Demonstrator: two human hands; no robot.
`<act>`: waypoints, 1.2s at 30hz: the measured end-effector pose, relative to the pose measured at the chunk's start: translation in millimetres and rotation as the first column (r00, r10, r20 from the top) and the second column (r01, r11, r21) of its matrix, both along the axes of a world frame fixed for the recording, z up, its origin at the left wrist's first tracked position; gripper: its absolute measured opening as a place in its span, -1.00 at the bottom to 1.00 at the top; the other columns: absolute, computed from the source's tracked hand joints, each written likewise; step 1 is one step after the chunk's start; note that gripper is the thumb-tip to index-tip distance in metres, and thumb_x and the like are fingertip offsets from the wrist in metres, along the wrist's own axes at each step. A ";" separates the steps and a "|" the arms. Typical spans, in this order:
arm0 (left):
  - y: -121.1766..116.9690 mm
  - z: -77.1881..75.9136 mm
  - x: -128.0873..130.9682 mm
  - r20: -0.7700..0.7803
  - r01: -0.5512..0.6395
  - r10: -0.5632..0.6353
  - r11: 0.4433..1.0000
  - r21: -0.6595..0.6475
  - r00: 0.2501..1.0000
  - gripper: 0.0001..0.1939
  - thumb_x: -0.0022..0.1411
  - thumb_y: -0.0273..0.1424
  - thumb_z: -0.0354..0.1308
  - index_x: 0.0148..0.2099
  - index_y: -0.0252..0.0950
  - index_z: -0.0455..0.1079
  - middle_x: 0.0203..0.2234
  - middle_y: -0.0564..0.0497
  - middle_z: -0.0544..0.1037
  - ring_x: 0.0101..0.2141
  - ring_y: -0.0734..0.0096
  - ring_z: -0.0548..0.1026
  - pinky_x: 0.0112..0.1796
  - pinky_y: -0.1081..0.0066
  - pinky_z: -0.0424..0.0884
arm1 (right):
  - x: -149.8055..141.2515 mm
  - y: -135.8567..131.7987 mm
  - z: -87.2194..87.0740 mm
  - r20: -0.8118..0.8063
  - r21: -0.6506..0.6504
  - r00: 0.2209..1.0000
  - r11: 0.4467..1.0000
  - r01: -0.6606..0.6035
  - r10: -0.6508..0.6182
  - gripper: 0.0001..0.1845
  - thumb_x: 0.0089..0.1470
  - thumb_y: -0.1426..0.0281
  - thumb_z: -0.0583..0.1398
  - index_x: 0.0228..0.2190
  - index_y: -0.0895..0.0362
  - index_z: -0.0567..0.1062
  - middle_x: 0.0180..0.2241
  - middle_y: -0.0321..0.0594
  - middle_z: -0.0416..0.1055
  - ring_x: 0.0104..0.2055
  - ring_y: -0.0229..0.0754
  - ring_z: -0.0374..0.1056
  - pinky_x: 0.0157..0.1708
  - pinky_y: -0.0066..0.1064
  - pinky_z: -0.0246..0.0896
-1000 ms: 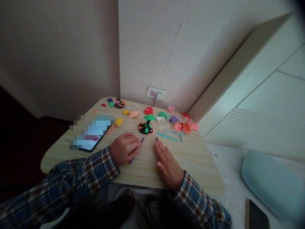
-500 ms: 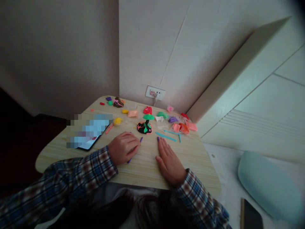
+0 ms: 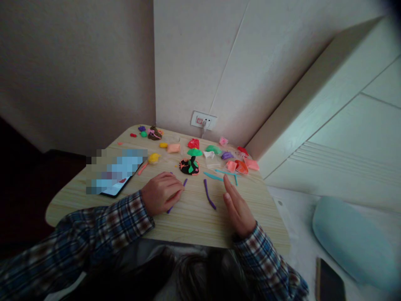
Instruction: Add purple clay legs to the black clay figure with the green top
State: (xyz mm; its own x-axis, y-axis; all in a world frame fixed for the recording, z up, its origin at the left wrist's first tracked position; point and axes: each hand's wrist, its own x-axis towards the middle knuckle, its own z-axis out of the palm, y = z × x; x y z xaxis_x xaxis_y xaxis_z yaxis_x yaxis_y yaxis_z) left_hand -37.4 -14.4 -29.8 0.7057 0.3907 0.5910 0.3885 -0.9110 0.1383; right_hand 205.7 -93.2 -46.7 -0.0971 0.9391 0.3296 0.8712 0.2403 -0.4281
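My left hand [image 3: 161, 193] rests curled on the wooden table [image 3: 244, 234], fingers closed over a thin purple clay strip [image 3: 184, 182] that sticks out at both ends. My right hand [image 3: 236, 207] is held on edge with straight fingers, just right of a second rolled purple clay strip [image 3: 209, 195] lying bare on the table. Beyond the hands stands a small clay tree [image 3: 190, 162] with a green top on a black base.
Several coloured clay lumps [image 3: 233, 165] and teal strips [image 3: 216, 176] lie toward the table's far edge. A phone [image 3: 117, 173] lies at the left. A wall socket [image 3: 203, 121] is behind. At the right are a pale blue case [image 3: 354, 242] and a dark phone [image 3: 332, 284].
My right hand lifted off the table and shifted right, uncovering the rolled purple strip that lay under its palm. My left hand has stayed put.
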 end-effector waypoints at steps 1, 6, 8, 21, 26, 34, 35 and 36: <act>0.1 0.0 0.0 -0.004 0.000 0.000 1.000 -0.001 1.000 -0.78 0.17 -0.48 -0.06 -0.33 -0.32 0.42 -0.42 -0.01 0.54 -0.38 0.41 0.45 -0.17 0.31 0.34 | 2.8 -1.2 -0.5 -0.002 0.012 0.999 0.999 0.040 -0.040 -0.39 0.20 0.20 -0.18 0.16 0.30 0.03 0.18 0.08 0.01 0.23 -0.08 -0.06 0.15 -0.07 -0.04; 1.0 -0.2 0.2 0.008 0.004 -0.005 1.000 0.008 1.000 -0.80 0.18 -0.48 -0.05 -0.33 -0.32 0.42 -0.42 0.00 0.54 -0.38 0.42 0.45 -0.17 0.31 0.33 | -13.4 -7.8 -3.9 0.070 0.013 0.994 0.997 0.081 -0.082 -0.48 0.06 0.16 0.07 -0.08 0.30 0.30 0.10 0.17 0.15 0.15 0.05 0.09 0.07 -0.05 0.08; 1.1 -0.2 0.2 0.013 0.014 -0.014 1.000 0.015 1.000 -0.80 0.18 -0.48 -0.05 -0.33 -0.32 0.41 -0.42 0.00 0.54 -0.39 0.42 0.45 -0.17 0.31 0.33 | -22.8 -8.6 -2.2 0.068 0.026 0.992 0.994 0.104 -0.105 -0.66 0.03 0.23 0.11 -0.24 0.24 0.35 0.05 0.14 0.20 0.10 0.04 0.14 0.02 -0.06 0.14; 1.2 -1.9 -0.2 0.003 0.012 -0.012 1.000 0.010 1.000 -0.81 0.18 -0.49 -0.05 -0.33 -0.33 0.41 -0.41 0.01 0.54 -0.38 0.41 0.45 -0.16 0.30 0.31 | -7.8 -3.7 55.9 -0.071 -0.042 0.997 0.999 -0.025 0.022 -0.88 0.06 0.33 0.11 -0.43 0.13 0.35 -0.47 -0.26 0.42 -0.41 -0.22 0.36 -0.37 -0.38 0.27; 1.3 -1.9 -0.4 -0.003 -0.003 0.003 1.000 0.017 1.000 -0.81 0.19 -0.48 -0.05 -0.33 -0.32 0.41 -0.41 0.01 0.55 -0.37 0.42 0.45 -0.15 0.31 0.30 | -0.3 5.8 67.8 -0.184 -0.049 0.943 0.956 -0.291 0.277 -0.84 0.05 0.30 0.14 -0.44 0.15 0.38 -0.46 -0.26 0.41 -0.39 -0.27 0.35 -0.35 -0.45 0.28; 0.6 -1.6 -0.7 -0.004 0.000 0.000 1.000 -0.017 1.000 -0.79 0.19 -0.48 -0.06 -0.33 -0.31 0.41 -0.42 0.02 0.54 -0.38 0.43 0.45 -0.15 0.31 0.30 | 38.6 37.3 24.2 -0.033 -0.094 0.963 0.958 -0.271 0.269 -0.87 0.05 0.38 0.10 -0.40 0.18 0.41 -0.37 -0.17 0.44 -0.30 -0.20 0.37 -0.27 -0.33 0.32; 0.3 -1.1 -0.7 -0.007 0.001 -0.002 1.000 -0.018 1.000 -0.79 0.19 -0.48 -0.06 -0.33 -0.31 0.41 -0.42 0.02 0.54 -0.38 0.43 0.45 -0.15 0.31 0.30 | 40.8 37.0 21.4 0.005 -0.056 0.964 0.962 -0.266 0.267 -0.85 0.07 0.37 0.09 -0.39 0.18 0.41 -0.31 -0.12 0.44 -0.24 -0.17 0.37 -0.22 -0.29 0.31; 0.0 -0.4 -0.6 -0.009 0.001 -0.002 1.000 -0.018 1.000 -0.79 0.19 -0.49 -0.06 -0.33 -0.32 0.41 -0.42 0.02 0.54 -0.38 0.43 0.45 -0.16 0.31 0.30 | 41.7 35.6 19.4 0.047 -0.012 0.965 0.966 -0.259 0.259 -0.83 0.08 0.36 0.07 -0.36 0.18 0.42 -0.23 -0.08 0.43 -0.17 -0.15 0.36 -0.17 -0.25 0.30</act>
